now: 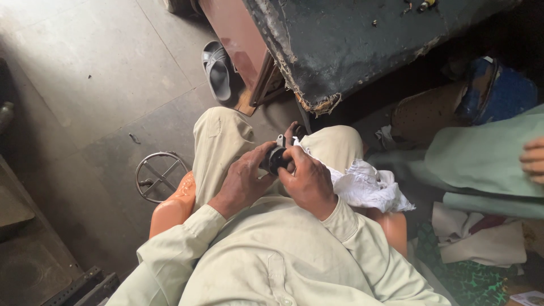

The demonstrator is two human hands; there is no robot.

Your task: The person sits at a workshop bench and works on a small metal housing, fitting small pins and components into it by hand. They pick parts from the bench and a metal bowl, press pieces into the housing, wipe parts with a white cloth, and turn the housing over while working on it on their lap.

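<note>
I sit on an orange plastic chair (173, 207) in pale beige clothes. Both hands meet over my lap. My left hand (243, 178) and my right hand (307, 180) together grip a small black part (276, 158) with a metal piece sticking up from it. A crumpled white rag (368, 187) lies on my right thigh, partly under my right hand.
A worn dark table (340, 45) stands in front of my knees. A grey sandal (217, 69) lies on the concrete floor, a round metal ring stand (158, 175) to the left. At right, another person's hand (534, 158) rests on green cloth (481, 158).
</note>
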